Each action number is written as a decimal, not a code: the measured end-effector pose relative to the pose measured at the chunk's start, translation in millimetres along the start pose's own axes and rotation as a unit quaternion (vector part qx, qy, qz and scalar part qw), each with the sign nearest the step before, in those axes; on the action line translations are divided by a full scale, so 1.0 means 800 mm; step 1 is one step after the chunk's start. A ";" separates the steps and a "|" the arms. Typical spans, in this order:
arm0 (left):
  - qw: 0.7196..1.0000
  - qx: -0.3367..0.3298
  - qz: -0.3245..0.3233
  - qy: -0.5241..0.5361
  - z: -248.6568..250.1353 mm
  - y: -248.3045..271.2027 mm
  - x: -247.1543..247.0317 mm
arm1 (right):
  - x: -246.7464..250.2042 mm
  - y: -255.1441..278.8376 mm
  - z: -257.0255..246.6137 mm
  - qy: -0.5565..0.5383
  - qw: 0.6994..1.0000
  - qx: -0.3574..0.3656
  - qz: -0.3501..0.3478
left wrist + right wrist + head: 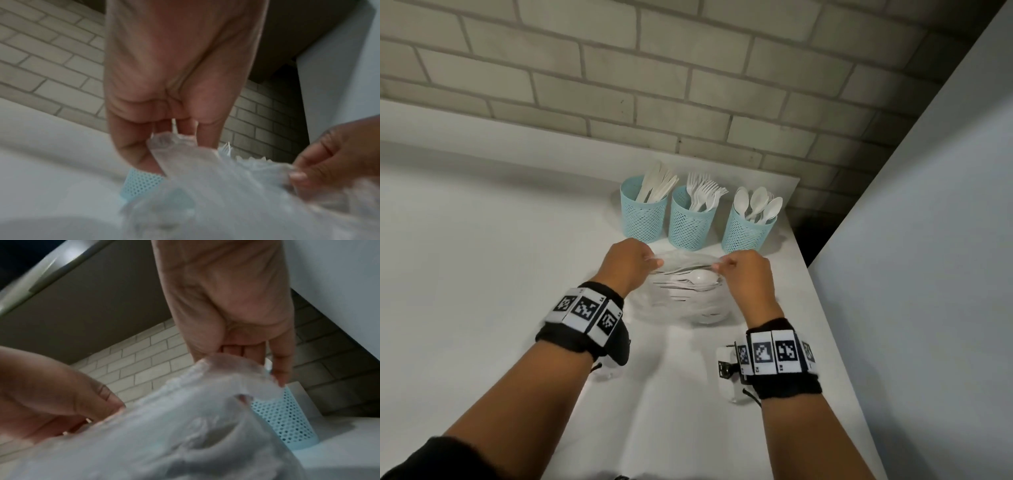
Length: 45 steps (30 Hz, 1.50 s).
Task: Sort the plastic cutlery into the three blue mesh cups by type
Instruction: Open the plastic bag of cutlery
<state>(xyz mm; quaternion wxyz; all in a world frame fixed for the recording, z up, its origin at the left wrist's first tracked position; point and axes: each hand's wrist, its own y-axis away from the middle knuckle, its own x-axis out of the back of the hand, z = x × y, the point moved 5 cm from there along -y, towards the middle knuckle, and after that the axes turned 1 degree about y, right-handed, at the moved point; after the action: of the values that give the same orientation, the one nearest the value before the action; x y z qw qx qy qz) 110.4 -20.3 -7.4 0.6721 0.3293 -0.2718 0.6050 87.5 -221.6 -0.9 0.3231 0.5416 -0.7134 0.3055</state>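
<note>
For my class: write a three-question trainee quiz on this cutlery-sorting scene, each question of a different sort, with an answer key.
1. Multiple choice: What do the left hand and right hand both pinch?
A. a fork
B. the clear plastic bag
C. a mesh cup

2. True or false: The right cup holds spoons.

3. Fill in: The middle cup holds ____.

Key: 1 B; 2 true; 3 forks.
</note>
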 end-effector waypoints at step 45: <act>0.666 0.335 -0.143 0.651 -0.066 0.025 -0.059 | -0.053 0.017 0.083 -0.686 0.569 -0.450 -0.054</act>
<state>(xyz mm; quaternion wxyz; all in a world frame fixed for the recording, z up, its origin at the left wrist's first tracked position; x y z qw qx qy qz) 83.2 -8.3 -75.1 0.6009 0.0896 0.5063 0.6120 74.2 -246.5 -75.9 -0.0455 0.4105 -0.7358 -0.5368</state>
